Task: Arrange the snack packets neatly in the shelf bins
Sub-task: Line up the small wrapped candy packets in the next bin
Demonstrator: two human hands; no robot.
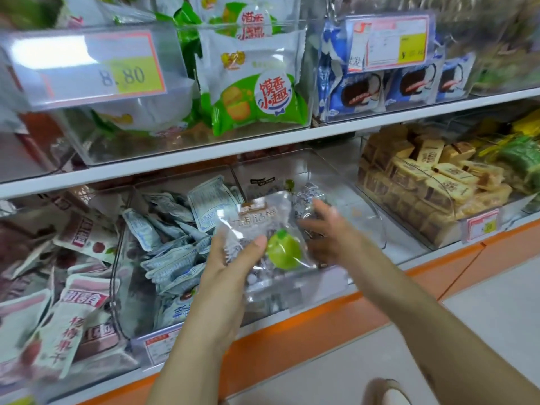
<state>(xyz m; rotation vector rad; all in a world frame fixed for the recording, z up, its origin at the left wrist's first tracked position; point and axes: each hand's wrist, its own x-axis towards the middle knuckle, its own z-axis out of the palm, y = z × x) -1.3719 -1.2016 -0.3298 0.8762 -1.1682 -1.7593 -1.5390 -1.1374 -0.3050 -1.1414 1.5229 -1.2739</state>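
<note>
Glossy clear-plastic snack packet (pixel 263 232) (crinkled film) — smooth transparent acrylic bin (pixel 365 206), shiny white shelf edge (pixel 187 159).

The left hand (pixel 230 267) holds a snack packet (pixel 263 229) in front of a clear bin (pixel 344 182) on the lower shelf (pixel 321 311), and the right hand (pixel 327 229) lies just to its right, behind the packet's edge and inside that bin's mouth. To the left of the hands a neighbouring bin holds a heap of small sachets (pixel 175 229), and further left lie more pouches (pixel 67 311). Well to the right of the right hand sits a bin of wrapped cakes (pixel 432 182); above both hands, on the upper shelf (pixel 204 159), stand bread bags (pixel 251 83) and, right of them, pie packets (pixel 380 86).
</note>
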